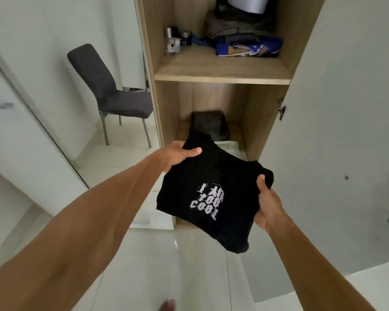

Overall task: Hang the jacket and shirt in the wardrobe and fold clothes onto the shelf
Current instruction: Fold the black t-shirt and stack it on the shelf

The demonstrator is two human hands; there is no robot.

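A folded black t-shirt (pixel 211 189) with white lettering hangs in the air in front of the open wardrobe, below the wooden shelf (pixel 222 78). My left hand (pixel 177 154) grips its far left edge, thumb on top. Its right edge is pinched by my right hand (pixel 267 203), thumb over the cloth. Deep in the lower compartment lies a dark folded garment (pixel 210 124). On the shelf above sits a pile of folded clothes (pixel 240 39) with a blue patterned piece at the front.
Small bottles and jars (pixel 177 41) stand at the shelf's left. The white wardrobe door (pixel 346 131) is swung open on the right. A grey chair (pixel 112 95) stands left of the wardrobe on the glossy tiled floor. A white door is at far left.
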